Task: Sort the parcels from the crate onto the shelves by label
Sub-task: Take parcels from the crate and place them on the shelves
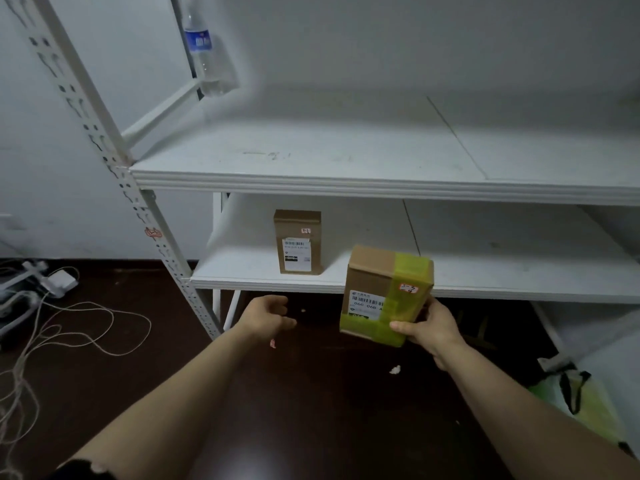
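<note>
My right hand (pixel 431 329) grips the bottom right corner of a cardboard parcel (pixel 377 285) wrapped in yellow-green tape. The parcel carries a barcode label and a small orange sticker, and I hold it upright in front of the lower shelf (pixel 502 282). My left hand (pixel 268 315) hovers beside it with loosely curled fingers and holds nothing. A second brown parcel (pixel 298 242) with a white label stands upright on the lower shelf, to the left. The upper shelf (pixel 311 157) carries no parcels. The crate is out of view.
A white perforated upright (pixel 114 157) frames the rack's left side. A water bottle (pixel 206 53) hangs at the back left post. Cables and a white charger (pixel 60 284) lie on the dark floor at the left. A yellow-green bag (pixel 585 400) sits at the lower right.
</note>
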A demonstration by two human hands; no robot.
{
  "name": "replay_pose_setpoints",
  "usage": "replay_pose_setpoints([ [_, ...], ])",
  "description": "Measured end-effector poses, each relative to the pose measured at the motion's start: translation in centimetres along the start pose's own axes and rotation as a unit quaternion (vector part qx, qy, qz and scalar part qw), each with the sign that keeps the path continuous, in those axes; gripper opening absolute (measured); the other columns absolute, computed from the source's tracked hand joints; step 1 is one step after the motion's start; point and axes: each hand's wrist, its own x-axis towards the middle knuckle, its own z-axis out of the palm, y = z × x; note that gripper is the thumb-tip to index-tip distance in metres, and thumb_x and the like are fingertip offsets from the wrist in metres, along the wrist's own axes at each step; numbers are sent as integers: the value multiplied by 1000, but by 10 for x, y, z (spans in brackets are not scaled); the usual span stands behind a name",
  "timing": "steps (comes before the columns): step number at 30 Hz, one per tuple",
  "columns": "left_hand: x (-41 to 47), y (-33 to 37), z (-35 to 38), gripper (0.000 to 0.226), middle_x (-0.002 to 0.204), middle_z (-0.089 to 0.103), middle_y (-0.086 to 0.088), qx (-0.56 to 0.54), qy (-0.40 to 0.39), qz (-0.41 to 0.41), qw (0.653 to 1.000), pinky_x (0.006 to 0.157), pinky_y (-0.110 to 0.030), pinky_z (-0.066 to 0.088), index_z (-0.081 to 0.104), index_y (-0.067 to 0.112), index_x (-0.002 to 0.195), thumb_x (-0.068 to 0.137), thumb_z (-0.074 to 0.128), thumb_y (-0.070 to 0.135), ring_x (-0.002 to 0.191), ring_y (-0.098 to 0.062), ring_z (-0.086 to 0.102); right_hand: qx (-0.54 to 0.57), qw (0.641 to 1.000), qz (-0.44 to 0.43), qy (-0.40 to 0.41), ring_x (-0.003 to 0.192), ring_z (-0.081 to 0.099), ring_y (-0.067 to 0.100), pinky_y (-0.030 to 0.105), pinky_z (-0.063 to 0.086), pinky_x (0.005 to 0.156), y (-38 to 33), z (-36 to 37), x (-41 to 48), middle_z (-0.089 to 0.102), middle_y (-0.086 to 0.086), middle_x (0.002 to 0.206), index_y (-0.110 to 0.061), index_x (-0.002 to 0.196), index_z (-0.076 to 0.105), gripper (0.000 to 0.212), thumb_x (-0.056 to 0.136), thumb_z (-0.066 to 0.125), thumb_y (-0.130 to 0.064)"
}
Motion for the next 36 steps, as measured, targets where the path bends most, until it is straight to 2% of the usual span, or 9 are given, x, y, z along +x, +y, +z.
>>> replay_pose_setpoints([
  [3,45,-2,-1,61,132,55,-17,-16,39,-25,999,97,-34,46,45,1,137,81,69,-5,121,-29,53,-25,1000,-4,-6,111,59,30,50,50,94,-4,6,60,61,6,118,-14,124,51,67,67,81,2],
  [7,94,-10,-4,61,131,55,-18,-2,61,-43,997,93,-30,45,45,-1,137,81,69,-5,120,-29,54,-36,999,-4,-11,109,59,29,51,50,94,-7,21,121,60,3,111,-12,122,50,61,70,79,4],
  [15,194,-26,-12,71,138,51,-16,37,87,-39,995,103,-34,40,39,5,143,79,70,-2,125,-27,49,-39,999,-18,11,111,59,30,48,49,97,5,57,220,62,12,119,-8,117,53,58,67,80,6],
  [18,222,-33,-8,78,145,44,-14,51,82,-39,995,105,-35,38,32,7,147,79,69,-2,131,-28,43,-43,999,-24,8,109,59,30,46,48,96,12,70,241,63,13,117,-7,116,53,57,67,80,7],
  [22,251,-40,-6,87,151,36,-12,45,81,-42,995,104,-34,38,21,9,151,79,68,-5,137,-28,37,-58,998,-30,-12,98,59,24,35,49,86,14,84,257,61,8,106,-4,118,53,57,68,78,9],
  [25,264,-41,-5,89,154,31,-9,52,68,-39,996,105,-34,36,18,11,151,80,69,-4,139,-27,34,-61,998,-30,-17,99,59,25,38,50,88,14,92,268,61,7,105,-5,118,54,58,68,78,9],
  [30,274,-43,-1,80,150,39,-7,56,58,-25,996,103,-33,38,29,15,149,80,63,-9,137,-27,37,-66,997,-31,-33,98,59,22,33,48,85,10,100,276,61,7,106,-4,119,53,57,69,78,8],
  [33,275,-43,2,73,144,47,-6,59,59,-19,996,95,-30,40,38,16,144,80,59,-12,132,-28,43,-64,997,-28,-40,101,59,25,36,50,87,9,103,279,61,8,108,-4,120,53,58,70,78,8],
  [36,274,-45,2,79,149,40,-9,58,61,-43,996,100,-32,39,28,10,149,80,62,-9,135,-27,39,-71,996,-22,-46,107,59,26,37,49,90,7,105,280,61,9,113,-5,124,50,59,72,76,8],
])
